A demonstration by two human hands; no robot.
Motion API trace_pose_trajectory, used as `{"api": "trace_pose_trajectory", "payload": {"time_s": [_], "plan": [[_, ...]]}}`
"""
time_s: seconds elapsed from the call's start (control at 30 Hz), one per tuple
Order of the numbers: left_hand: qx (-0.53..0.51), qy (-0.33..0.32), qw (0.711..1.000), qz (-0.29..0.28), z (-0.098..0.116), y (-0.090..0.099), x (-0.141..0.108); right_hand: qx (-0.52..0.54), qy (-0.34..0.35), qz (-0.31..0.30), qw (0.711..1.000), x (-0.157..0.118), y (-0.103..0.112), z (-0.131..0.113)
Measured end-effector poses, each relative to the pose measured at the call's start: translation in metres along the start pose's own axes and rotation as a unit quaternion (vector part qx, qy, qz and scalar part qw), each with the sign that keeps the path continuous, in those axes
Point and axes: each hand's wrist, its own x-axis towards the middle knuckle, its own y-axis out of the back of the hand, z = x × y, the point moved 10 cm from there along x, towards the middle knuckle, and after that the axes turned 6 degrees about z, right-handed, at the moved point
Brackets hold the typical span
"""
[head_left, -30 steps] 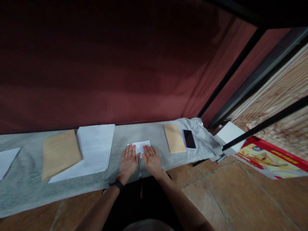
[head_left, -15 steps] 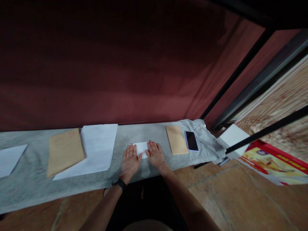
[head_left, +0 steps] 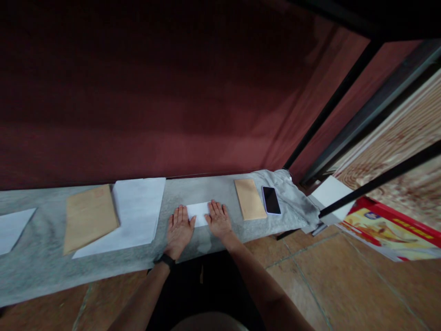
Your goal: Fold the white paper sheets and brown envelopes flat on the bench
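Note:
A small white folded paper (head_left: 199,214) lies on the grey cloth between my two hands. My left hand (head_left: 179,230) rests flat at the paper's left end, fingers stretched out, with a black band on the wrist. At the right end, my right hand (head_left: 219,220) lies palm down with its fingers spread, covering that edge. To the right of my hands are a stack of tan envelopes (head_left: 251,199) and a phone (head_left: 271,200) with a dark screen. Large white sheets (head_left: 139,211) lie to the left, partly under a big brown envelope (head_left: 90,217).
The grey cloth (head_left: 37,271) covers a long narrow table. Another white sheet (head_left: 14,227) sits at its far left. Behind rises a dark red wall (head_left: 155,138). Black metal bars (head_left: 334,103) and a red and yellow box (head_left: 389,230) are at the right.
My left hand has slid left, leaving more of the small white paper showing between my hands. My right hand stays by its right end. The whole view has shifted slightly.

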Motion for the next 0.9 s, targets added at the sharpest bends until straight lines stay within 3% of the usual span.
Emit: {"api": "trace_pose_trajectory", "payload": {"time_s": [0.1,0.2,0.27,0.47,0.63,0.9], "plan": [[-0.008,-0.030,0.999,0.010,0.015,0.004,-0.004,0.001,-0.002,0.000,1.000,0.000,0.001,0.000],[-0.034,-0.110,0.993,-0.013,0.042,0.001,-0.016,0.011,0.000,-0.004,1.000,0.000,0.000,0.000],[-0.036,-0.123,0.991,-0.029,0.049,-0.002,-0.022,0.018,-0.002,-0.006,1.000,0.001,0.001,0.001],[-0.011,-0.116,0.993,-0.036,0.048,-0.006,-0.024,0.017,-0.009,-0.010,1.000,0.000,0.006,-0.004],[-0.008,-0.126,0.991,-0.041,0.049,-0.008,-0.025,0.023,0.051,-0.010,0.998,-0.017,0.010,-0.024],[-0.033,-0.080,0.996,-0.009,0.034,-0.007,-0.019,0.021,0.026,0.001,0.999,-0.019,0.012,-0.005]]}}
